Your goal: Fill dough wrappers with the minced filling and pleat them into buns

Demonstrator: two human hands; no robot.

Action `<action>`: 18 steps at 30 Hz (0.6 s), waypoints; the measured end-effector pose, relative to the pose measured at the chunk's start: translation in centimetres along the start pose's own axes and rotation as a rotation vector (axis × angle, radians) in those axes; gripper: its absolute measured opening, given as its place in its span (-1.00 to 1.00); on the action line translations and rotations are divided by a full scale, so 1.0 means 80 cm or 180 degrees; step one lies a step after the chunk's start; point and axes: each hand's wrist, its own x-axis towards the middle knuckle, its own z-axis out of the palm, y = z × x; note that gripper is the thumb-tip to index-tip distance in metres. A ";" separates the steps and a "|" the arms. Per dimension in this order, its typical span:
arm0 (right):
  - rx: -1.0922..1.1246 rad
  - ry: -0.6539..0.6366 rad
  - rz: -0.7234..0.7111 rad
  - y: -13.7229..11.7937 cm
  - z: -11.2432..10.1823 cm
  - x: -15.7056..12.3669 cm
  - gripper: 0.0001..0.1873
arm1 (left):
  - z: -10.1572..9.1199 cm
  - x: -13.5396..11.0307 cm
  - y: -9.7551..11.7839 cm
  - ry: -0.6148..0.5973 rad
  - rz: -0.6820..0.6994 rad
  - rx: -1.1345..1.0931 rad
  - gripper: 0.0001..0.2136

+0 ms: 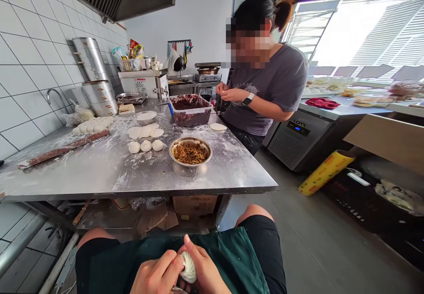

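Low over my lap, a pleated white bun [188, 268] sits between my two hands. My left hand [155, 273] is closed, with its fingertips pinching the bun's near side. My right hand [206, 265] curls around the other side, thumb raised along the top. A pale edge shows below the left fingers, too little to name. On the metal table [82, 177] ahead stands a steel bowl [209, 153] of chopped brown filling [190, 152]. Left of it are three pleated buns [145, 145] in a row, with several flat dough rounds [145, 130] behind them.
Across the table's right side stands a co-worker [268, 82], hands together, near a lone dough round [217, 127]. A plastic tub [191, 118] holds dark filling. A long brown wooden piece [64, 149], dough lumps [94, 125] and a flour bowl [145, 117] lie left. The table edge is before my knees.
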 end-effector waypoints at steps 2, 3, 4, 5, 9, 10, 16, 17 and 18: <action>-0.0051 0.0020 0.0073 -0.001 0.001 0.000 -0.22 | -0.004 0.004 0.000 -0.0083 0.0135 0.0073 -0.62; -0.0056 -0.0014 0.0103 -0.001 0.001 0.000 -0.22 | -0.006 0.005 0.000 -0.0110 0.0185 0.0079 -0.63; -0.0039 -0.0058 0.0115 -0.001 0.001 0.000 -0.24 | -0.007 0.006 0.000 -0.0107 0.0200 0.0050 -0.66; 0.0000 -0.0087 0.0098 -0.001 0.001 0.000 -0.27 | -0.007 0.006 0.000 -0.0070 0.0175 -0.0017 -0.69; 0.0060 -0.0010 0.0024 -0.001 0.001 0.002 -0.30 | 0.001 0.000 0.000 0.0103 0.0012 -0.0152 -0.62; 0.0068 -0.0003 0.0092 -0.001 0.000 0.002 -0.27 | 0.003 -0.002 0.000 0.0133 0.0014 -0.0115 -0.59; 0.0038 -0.0079 0.0168 -0.002 -0.004 0.001 -0.34 | -0.004 -0.001 -0.003 -0.0287 0.0110 -0.0175 -0.73; 0.0007 -0.0011 0.0141 -0.003 -0.005 0.001 -0.34 | -0.005 0.000 -0.002 -0.0236 0.0132 -0.0154 -0.71; -0.0018 0.0033 0.0154 -0.003 -0.006 0.000 -0.31 | -0.006 0.001 -0.001 -0.0139 0.0136 -0.0119 -0.67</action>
